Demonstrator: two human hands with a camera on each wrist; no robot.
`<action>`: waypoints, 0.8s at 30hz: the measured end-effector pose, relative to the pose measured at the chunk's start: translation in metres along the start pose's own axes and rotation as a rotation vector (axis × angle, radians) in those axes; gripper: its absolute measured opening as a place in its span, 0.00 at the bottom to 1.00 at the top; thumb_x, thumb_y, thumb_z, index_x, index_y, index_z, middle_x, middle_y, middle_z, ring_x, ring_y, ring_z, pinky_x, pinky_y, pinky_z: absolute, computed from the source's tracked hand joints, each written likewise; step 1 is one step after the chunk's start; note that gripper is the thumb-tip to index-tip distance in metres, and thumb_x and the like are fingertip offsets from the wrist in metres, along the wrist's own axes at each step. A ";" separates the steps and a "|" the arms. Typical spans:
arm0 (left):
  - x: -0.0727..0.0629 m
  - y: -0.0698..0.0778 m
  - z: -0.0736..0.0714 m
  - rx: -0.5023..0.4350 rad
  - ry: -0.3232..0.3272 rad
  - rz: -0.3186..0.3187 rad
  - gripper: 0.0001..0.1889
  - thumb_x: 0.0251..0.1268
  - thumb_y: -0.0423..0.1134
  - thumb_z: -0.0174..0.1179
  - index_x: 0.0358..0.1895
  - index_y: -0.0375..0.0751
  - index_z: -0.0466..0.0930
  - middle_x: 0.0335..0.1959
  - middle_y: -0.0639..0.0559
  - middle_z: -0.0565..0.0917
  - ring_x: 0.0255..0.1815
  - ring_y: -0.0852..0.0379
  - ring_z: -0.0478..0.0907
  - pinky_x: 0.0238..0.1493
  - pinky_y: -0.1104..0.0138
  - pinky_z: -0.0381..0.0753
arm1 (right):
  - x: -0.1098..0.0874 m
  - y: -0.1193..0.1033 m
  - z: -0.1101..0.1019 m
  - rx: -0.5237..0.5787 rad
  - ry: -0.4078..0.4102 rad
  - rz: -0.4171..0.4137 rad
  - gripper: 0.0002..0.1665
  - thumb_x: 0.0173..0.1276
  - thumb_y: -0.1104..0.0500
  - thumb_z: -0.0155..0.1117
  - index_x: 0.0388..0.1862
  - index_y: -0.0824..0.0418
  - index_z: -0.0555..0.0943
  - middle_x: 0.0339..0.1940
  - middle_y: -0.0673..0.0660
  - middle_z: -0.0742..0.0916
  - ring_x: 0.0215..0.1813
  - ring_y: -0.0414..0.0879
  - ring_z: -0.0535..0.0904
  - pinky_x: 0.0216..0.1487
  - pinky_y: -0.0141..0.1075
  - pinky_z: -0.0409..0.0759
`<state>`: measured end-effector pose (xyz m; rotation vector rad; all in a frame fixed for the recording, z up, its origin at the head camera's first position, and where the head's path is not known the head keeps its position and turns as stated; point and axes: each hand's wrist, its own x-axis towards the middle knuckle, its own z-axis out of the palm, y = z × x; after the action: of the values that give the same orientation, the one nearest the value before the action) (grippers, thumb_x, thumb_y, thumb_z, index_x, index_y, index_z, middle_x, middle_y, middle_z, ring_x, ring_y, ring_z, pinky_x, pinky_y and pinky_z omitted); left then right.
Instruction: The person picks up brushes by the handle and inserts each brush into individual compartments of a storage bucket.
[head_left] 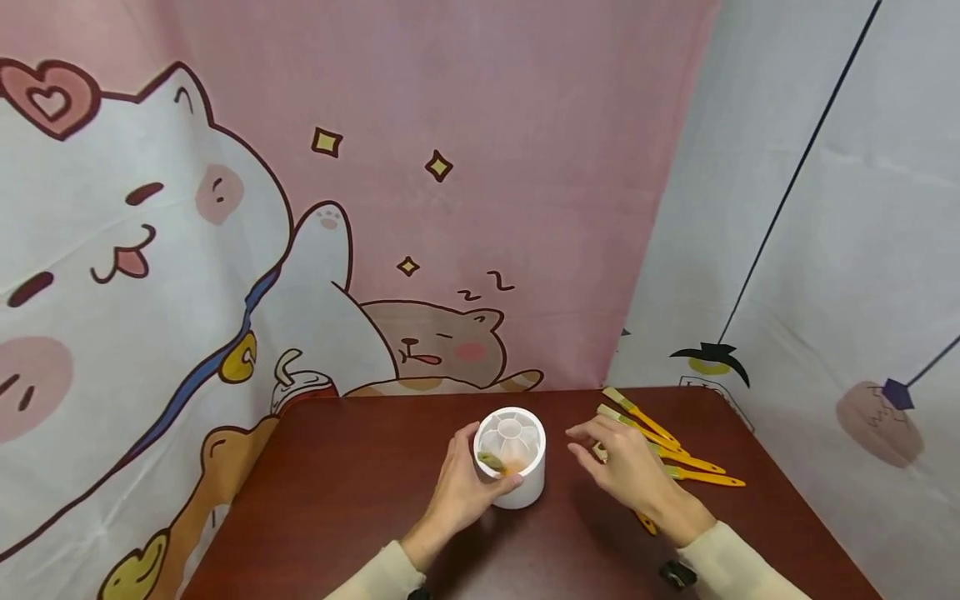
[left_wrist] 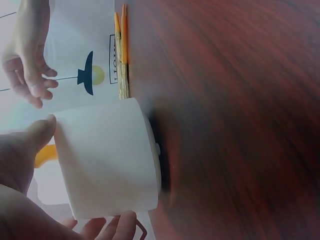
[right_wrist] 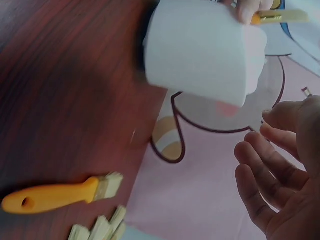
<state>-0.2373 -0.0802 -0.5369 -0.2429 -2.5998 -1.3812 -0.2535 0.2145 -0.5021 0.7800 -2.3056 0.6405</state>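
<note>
My left hand (head_left: 463,490) grips a white round desk organizer (head_left: 525,493) with a divided top, thumb at the rim and fingers round its far side. One paintbrush (head_left: 491,460) stands in a front compartment, bristles up; its orange part (left_wrist: 46,156) shows beside the thumb in the left wrist view. To the right of the organizer, my right hand (head_left: 630,468) hovers apart from it with loosely bent fingers (right_wrist: 260,170) and nothing between them. A flat paintbrush with a yellow handle (right_wrist: 52,196) lies on the table under the right hand, partly hidden in the head view.
Several more yellow-handled brushes (head_left: 705,477) lie fanned out on the right of the dark red-brown table (head_left: 360,492). A cloth printed with cartoon cats (head_left: 525,208) hangs behind the table, and a pale cloth (head_left: 840,292) hangs at the right.
</note>
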 end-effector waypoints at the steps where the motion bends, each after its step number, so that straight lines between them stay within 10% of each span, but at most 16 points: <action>1: 0.000 -0.001 0.000 0.001 -0.002 0.004 0.59 0.52 0.55 0.94 0.84 0.38 0.69 0.74 0.37 0.81 0.74 0.36 0.84 0.75 0.38 0.83 | -0.001 0.003 0.000 -0.008 -0.005 0.009 0.16 0.65 0.64 0.91 0.49 0.53 0.96 0.41 0.47 0.94 0.39 0.42 0.90 0.38 0.34 0.89; 11: 0.009 -0.012 -0.013 -0.063 -0.105 0.064 0.57 0.57 0.48 0.92 0.87 0.36 0.69 0.75 0.33 0.83 0.76 0.32 0.83 0.78 0.33 0.80 | -0.011 0.027 -0.006 -0.063 -0.090 0.116 0.12 0.69 0.60 0.89 0.49 0.54 0.96 0.47 0.52 0.97 0.38 0.42 0.90 0.38 0.33 0.88; 24: 0.025 -0.019 -0.030 -0.327 -0.389 -0.049 0.57 0.66 0.35 0.83 0.95 0.43 0.60 0.92 0.35 0.69 0.94 0.27 0.64 0.91 0.22 0.55 | -0.025 0.053 -0.009 -0.083 -0.138 0.206 0.09 0.72 0.60 0.87 0.48 0.55 0.96 0.45 0.52 0.97 0.39 0.44 0.93 0.40 0.39 0.92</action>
<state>-0.2637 -0.1140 -0.5294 -0.5477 -2.6665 -1.9466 -0.2689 0.2668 -0.5253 0.5689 -2.5445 0.5920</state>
